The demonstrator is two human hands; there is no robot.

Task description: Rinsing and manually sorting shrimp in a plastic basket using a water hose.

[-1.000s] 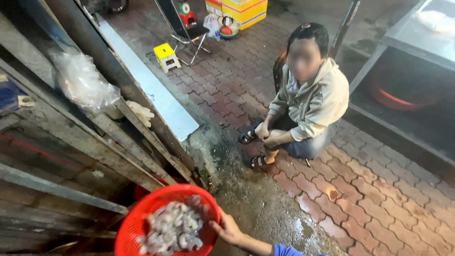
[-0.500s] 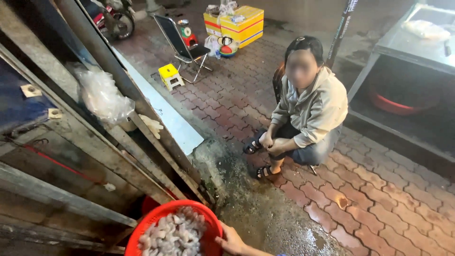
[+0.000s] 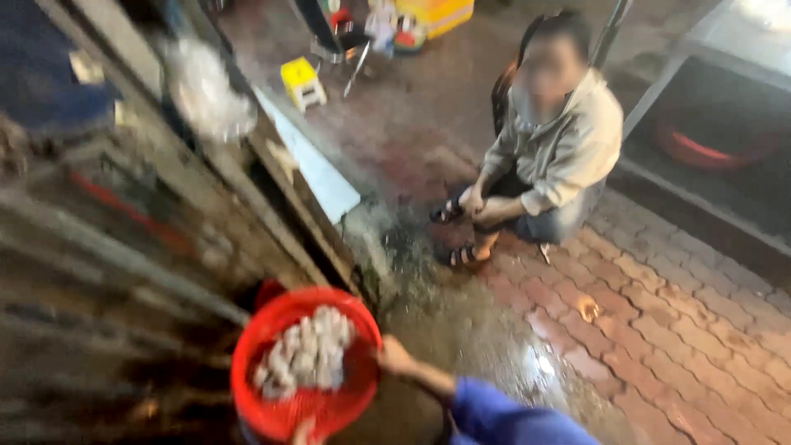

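A red plastic basket (image 3: 272,412) with pale wet pieces (image 3: 306,356) heaped inside sits low in the view. My right hand (image 3: 394,356), in a blue sleeve, grips the basket's right rim. My left hand (image 3: 301,431) shows only as a sliver at the basket's near rim, touching it; its grip is unclear. The frame is blurred by motion.
A person in a grey hoodie (image 3: 560,144) squats on the wet brick pavement (image 3: 659,346) to the right. A slanted wood-and-metal frame (image 3: 140,247) fills the left. A small yellow stool (image 3: 302,81), a folding chair and a yellow box stand at the back.
The view has swung and tilted, so the basket now shows whole and sits further right. My right hand stays on its rim. The squatting person has not moved.
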